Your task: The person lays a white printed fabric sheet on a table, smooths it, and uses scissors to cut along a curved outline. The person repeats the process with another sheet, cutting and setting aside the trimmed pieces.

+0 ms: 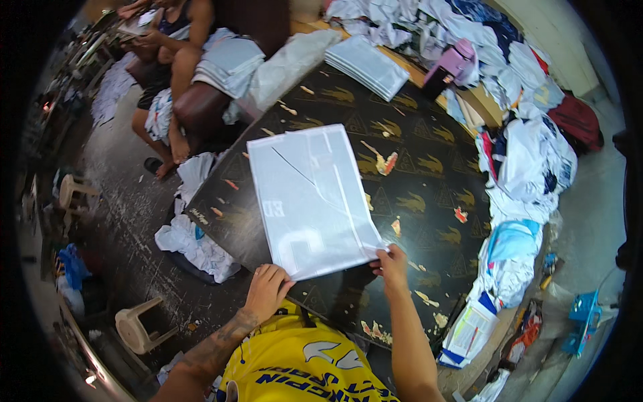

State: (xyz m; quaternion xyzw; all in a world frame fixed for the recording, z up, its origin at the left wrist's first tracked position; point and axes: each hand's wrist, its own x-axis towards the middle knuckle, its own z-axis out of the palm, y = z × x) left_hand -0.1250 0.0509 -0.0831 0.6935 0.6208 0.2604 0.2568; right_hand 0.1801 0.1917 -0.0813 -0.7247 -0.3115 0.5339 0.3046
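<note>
A folded white garment [308, 201] lies flat on the dark table, with faint lettering showing through the cloth and a thin dark line near its far left part. At its near left corner my left hand [269, 285] pinches the edge between thumb and fingers. My right hand [391, 264] grips the near right corner, fingers closed on the cloth. The garment's near edge stretches between both hands. Farther back on the same table is a neat stack of folded white garments [367, 65].
The black table [415, 181] has gold crocodile prints and peeled patches. A purple bottle [450, 67] stands at its far right edge. Heaped white cloth [529, 161] lines the right side, with papers [471, 333] nearer. A person [175, 60] sits at far left; a plastic stool [137, 328] stands lower left.
</note>
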